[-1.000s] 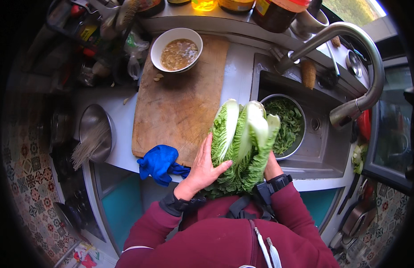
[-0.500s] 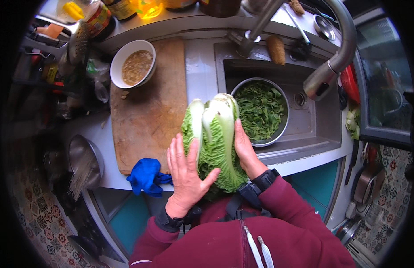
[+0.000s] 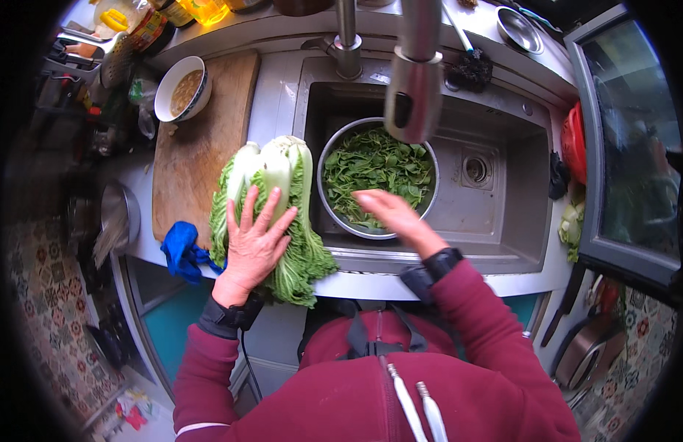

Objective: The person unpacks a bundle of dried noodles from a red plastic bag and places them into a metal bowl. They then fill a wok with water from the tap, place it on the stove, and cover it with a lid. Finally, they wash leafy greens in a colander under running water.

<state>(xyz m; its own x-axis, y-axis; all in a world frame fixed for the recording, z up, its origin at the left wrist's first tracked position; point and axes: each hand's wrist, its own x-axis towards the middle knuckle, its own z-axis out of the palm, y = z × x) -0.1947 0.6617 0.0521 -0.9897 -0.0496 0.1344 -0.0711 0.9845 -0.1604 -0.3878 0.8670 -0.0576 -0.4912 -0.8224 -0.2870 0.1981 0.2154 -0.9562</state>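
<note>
A napa cabbage (image 3: 279, 173) with white stalks and crinkled green leaves lies on the counter's front strip, partly over the right side of the cutting board. My left hand (image 3: 254, 247) rests flat on top of it with its fingers spread. To the right, in the sink, stands a round metal basin (image 3: 432, 193) filled with loose green leaves (image 3: 371, 166). Over the basin's near rim hovers my right hand (image 3: 396, 217), fingers stretched out and slightly blurred, holding nothing. Whether it touches the leaves I cannot tell.
The faucet head (image 3: 415, 96) hangs above the basin. On the wooden cutting board (image 3: 201, 158) sits a white bowl (image 3: 164, 99) of brownish liquid. A blue cloth (image 3: 183, 252) lies at the board's front corner. At the right, a window (image 3: 625, 140) juts inward beside a red colander (image 3: 574, 144).
My right hand has let go of the cabbage's right side and moved over the leaf basin. My left hand has moved further onto the cabbage. The head view has shifted toward the right.
</note>
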